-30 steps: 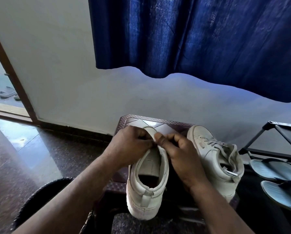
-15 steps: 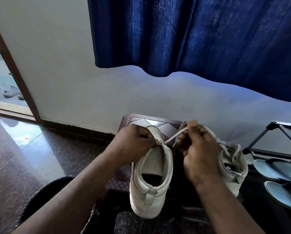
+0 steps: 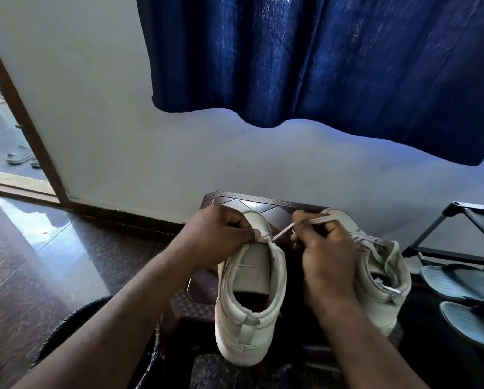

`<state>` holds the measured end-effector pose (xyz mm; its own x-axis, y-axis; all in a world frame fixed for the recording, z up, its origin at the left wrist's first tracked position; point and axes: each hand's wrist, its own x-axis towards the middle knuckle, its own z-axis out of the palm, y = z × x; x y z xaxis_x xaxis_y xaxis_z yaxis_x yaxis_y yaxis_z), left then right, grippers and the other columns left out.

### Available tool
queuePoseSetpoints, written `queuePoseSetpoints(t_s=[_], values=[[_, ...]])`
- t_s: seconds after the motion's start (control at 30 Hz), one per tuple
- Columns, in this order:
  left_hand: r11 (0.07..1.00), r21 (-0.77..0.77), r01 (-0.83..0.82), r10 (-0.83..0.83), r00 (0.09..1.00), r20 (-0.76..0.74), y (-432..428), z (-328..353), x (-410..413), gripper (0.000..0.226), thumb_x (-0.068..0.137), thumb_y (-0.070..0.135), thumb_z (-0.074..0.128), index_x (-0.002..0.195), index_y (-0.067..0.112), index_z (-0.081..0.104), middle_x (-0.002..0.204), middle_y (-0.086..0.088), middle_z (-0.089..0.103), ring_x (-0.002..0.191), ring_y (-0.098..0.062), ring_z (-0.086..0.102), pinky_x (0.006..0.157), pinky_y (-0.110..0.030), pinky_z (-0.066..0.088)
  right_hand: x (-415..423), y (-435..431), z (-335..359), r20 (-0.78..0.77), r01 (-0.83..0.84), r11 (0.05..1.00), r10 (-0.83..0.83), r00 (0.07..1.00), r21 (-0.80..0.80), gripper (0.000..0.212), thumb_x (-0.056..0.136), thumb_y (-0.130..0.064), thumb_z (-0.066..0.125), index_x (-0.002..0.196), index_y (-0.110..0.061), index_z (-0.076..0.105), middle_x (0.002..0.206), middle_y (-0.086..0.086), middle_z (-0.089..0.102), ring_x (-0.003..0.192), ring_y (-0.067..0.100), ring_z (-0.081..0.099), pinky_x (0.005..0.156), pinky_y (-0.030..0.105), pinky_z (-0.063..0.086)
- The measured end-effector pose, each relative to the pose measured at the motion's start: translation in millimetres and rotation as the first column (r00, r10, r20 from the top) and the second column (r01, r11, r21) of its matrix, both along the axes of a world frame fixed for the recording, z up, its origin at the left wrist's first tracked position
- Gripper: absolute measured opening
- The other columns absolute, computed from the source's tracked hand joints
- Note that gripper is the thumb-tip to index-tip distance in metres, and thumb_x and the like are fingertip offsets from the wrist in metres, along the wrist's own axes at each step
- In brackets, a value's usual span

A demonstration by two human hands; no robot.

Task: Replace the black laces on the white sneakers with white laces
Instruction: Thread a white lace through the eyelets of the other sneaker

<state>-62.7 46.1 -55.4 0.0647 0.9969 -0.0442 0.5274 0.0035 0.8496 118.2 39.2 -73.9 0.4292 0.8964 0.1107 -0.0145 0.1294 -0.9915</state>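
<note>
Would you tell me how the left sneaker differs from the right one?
The left sneaker shows a bare tongue, white lace barely started; the right sneaker is laced. The left hand and right hand work on the left sneaker, not the right sneaker. Both are white.

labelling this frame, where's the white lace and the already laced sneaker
white lace [image 3: 282,232]: head view, on its taut middle stretch
laced sneaker [image 3: 381,307]: head view, on its heel side

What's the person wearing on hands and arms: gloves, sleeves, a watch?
Nothing visible. The left hand and right hand are bare, with no gloves, rings, watch or bands. The forearms are bare to the frame edge, with no sleeves in view.
</note>
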Motion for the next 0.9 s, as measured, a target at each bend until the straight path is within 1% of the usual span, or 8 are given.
queuePoseSetpoints(t_s=[0.13, 0.23, 0.33, 0.47, 0.63, 0.7, 0.77, 0.9], values=[[1.000, -0.005, -0.001, 0.001, 0.999, 0.039, 0, 1, -5, 0.025, 0.087, 0.037, 0.080, 0.076, 0.015, 0.074, 0.053, 0.008, 0.056, 0.044, -0.006, 0.044, 0.053, -0.024, 0.036, -4, -6, 6, -0.173, -0.046, 0.999, 0.045, 0.984, -0.001, 0.024, 0.094, -0.021, 0.075, 0.083, -0.003, 0.062, 0.061, 0.004, 0.064, 0.053, 0.012, 0.056, 0.051, 0.024, 0.048], [1.000, 0.021, 0.021, -0.022, 0.999, 0.050, -1, 2, -3, 0.028, 0.088, 0.036, 0.079, 0.078, 0.011, 0.074, 0.055, 0.005, 0.056, 0.044, -0.007, 0.042, 0.051, -0.023, 0.034, -11, -17, -8, 0.010, -0.243, 0.960, 0.247, 0.969, -0.136, 0.032, 0.089, -0.027, 0.080, 0.084, 0.004, 0.070, 0.077, 0.009, 0.075, 0.070, 0.018, 0.065, 0.070, 0.032, 0.054], [1.000, 0.017, 0.025, -0.027, 0.995, 0.094, 0, 3, -4, 0.029, 0.089, 0.033, 0.078, 0.079, 0.007, 0.072, 0.054, 0.005, 0.054, 0.041, -0.006, 0.039, 0.049, -0.022, 0.032, -6, -11, -6, 0.187, -0.163, 0.981, 0.180, 0.966, -0.102, 0.017, 0.086, -0.024, 0.083, 0.075, -0.012, 0.079, 0.072, 0.000, 0.077, 0.069, 0.019, 0.071, 0.071, 0.036, 0.056], [0.999, 0.030, 0.010, -0.013, 0.995, 0.096, 1, 3, -10, 0.019, 0.089, 0.030, 0.080, 0.080, 0.013, 0.077, 0.061, 0.011, 0.067, 0.054, -0.005, 0.052, 0.060, -0.023, 0.042, 4, 0, 7, -0.084, 0.016, 0.996, -0.008, 0.996, 0.087, 0.025, 0.089, -0.016, 0.080, 0.065, -0.017, 0.072, 0.057, -0.002, 0.064, 0.054, 0.012, 0.055, 0.058, 0.031, 0.046], [1.000, 0.013, -0.017, 0.013, 0.958, 0.286, 4, 6, -11, 0.014, 0.088, 0.025, 0.082, 0.081, 0.013, 0.078, 0.061, 0.006, 0.061, 0.055, -0.008, 0.049, 0.060, -0.024, 0.038, -4, -12, -13, -0.080, -0.298, 0.941, 0.288, 0.954, -0.162, 0.027, 0.085, -0.032, 0.083, 0.075, -0.012, 0.069, 0.076, 0.005, 0.072, 0.071, 0.022, 0.061, 0.077, 0.043, 0.054], [1.000, 0.021, -0.001, -0.006, 0.938, 0.346, 4, 8, -10, 0.013, 0.086, 0.027, 0.084, 0.086, 0.014, 0.079, 0.072, 0.000, 0.067, 0.066, -0.011, 0.055, 0.070, -0.028, 0.043, -4, -10, -14, 0.041, -0.248, 0.953, 0.258, 0.965, -0.171, 0.014, 0.085, -0.021, 0.083, 0.080, -0.010, 0.077, 0.082, 0.005, 0.079, 0.079, 0.024, 0.072, 0.085, 0.047, 0.060], [1.000, 0.022, 0.009, -0.017, 0.918, 0.396, 4, 9, -11, 0.017, 0.082, 0.030, 0.085, 0.089, 0.016, 0.080, 0.082, -0.007, 0.070, 0.077, -0.018, 0.056, 0.078, -0.036, 0.043, 2, -4, -5, 0.070, -0.143, 0.987, 0.148, 0.986, -0.079, 0.006, 0.085, -0.014, 0.082, 0.081, -0.011, 0.079, 0.073, 0.002, 0.077, 0.068, 0.018, 0.070, 0.074, 0.040, 0.058], [1.000, 0.022, -0.007, -0.005, 0.880, 0.475, 5, 8, -12, 0.013, 0.085, 0.022, 0.084, 0.092, 0.011, 0.079, 0.082, -0.009, 0.065, 0.080, -0.022, 0.050, 0.078, -0.040, 0.040, 10, -1, 7, -0.096, -0.038, 0.999, 0.041, 0.995, 0.028, 0.018, 0.089, -0.017, 0.080, 0.073, -0.011, 0.074, 0.059, 0.000, 0.067, 0.053, 0.011, 0.057, 0.056, 0.026, 0.049]])
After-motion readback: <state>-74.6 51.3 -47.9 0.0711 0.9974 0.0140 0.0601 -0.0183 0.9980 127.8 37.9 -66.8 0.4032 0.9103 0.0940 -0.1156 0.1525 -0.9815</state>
